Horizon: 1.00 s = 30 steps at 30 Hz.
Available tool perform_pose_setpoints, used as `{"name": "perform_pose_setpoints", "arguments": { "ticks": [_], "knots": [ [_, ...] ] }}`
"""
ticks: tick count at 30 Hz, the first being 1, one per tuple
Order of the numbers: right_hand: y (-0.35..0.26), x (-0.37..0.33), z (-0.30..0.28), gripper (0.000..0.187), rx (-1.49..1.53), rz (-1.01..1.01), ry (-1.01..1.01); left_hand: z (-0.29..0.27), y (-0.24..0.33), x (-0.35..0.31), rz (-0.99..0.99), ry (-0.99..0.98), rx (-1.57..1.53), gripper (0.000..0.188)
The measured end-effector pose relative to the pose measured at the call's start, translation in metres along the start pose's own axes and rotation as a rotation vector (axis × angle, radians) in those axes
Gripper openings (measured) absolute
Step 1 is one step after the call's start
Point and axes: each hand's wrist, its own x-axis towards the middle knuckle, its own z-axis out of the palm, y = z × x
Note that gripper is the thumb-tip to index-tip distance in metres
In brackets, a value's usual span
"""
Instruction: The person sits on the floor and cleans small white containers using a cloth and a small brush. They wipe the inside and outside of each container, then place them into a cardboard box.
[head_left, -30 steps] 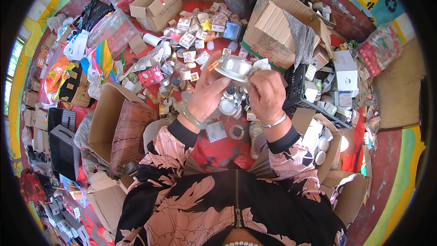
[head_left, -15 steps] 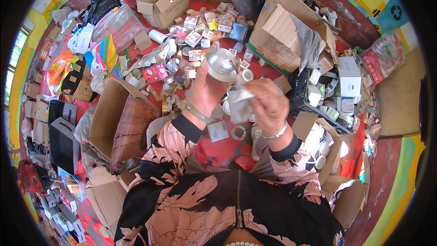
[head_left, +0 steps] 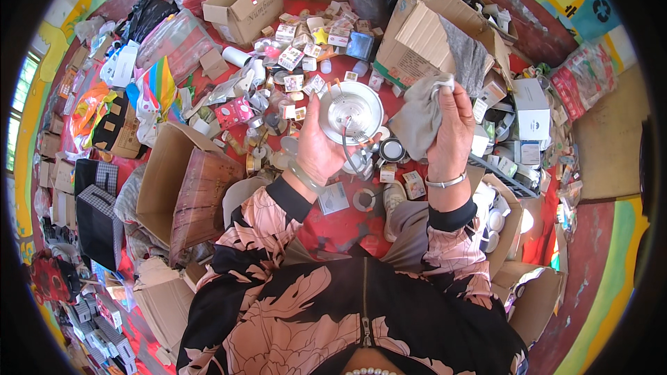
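My left hand (head_left: 324, 144) grips a round, shallow downlight fixture (head_left: 361, 105) with a shiny silvery inside and a pale rim. Two orange-brown clips stand out at its far edge, and a grey cable hangs from it toward me. To its right, my right hand (head_left: 450, 140) pinches the top of a limp grey cloth (head_left: 415, 119), which hangs apart from the fixture. Beneath the hands, a dark-rimmed round lamp part (head_left: 392, 150), a white square card (head_left: 333, 198) and a pale ring (head_left: 363, 199) lie on the red floor.
Small patterned boxes (head_left: 290, 57) and loose lamp parts are heaped ahead. Opened cartons stand around me: one on the left (head_left: 201, 198), one far ahead (head_left: 244, 8), one ahead right (head_left: 424, 45). A dark crate (head_left: 511, 182) and a carton of white round pieces (head_left: 511, 236) are on the right.
My right hand has moved right, drawing the cloth away from the fixture. The fixture has turned in my left hand, so its hollow side and cable now show.
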Motion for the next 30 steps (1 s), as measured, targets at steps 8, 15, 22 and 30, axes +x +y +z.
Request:
{"name": "perform_pose_setpoints", "arguments": {
  "ticks": [8, 15, 22, 30],
  "knots": [
    [0.012, -0.015, 0.004, 0.027, -0.155, 0.405, -0.244, 0.001, -0.006, 0.003, 0.098, 0.143, 0.082, 0.063],
    [0.019, -0.012, -0.005, 0.034, -0.619, 0.193, -0.473, 0.002, -0.001, 0.001, 0.133, 0.213, 0.185, 0.055],
    [0.040, -0.013, -0.008, 0.026, -0.598, 0.111, -0.350, 0.007, 0.002, -0.004, 0.203, 0.215, 0.585, 0.045],
    [0.001, -0.001, -0.006, 0.013, -0.784, 0.352, -0.651, -0.001, 0.001, -0.007, 0.234, 0.053, 1.254, 0.053]
  ]
}}
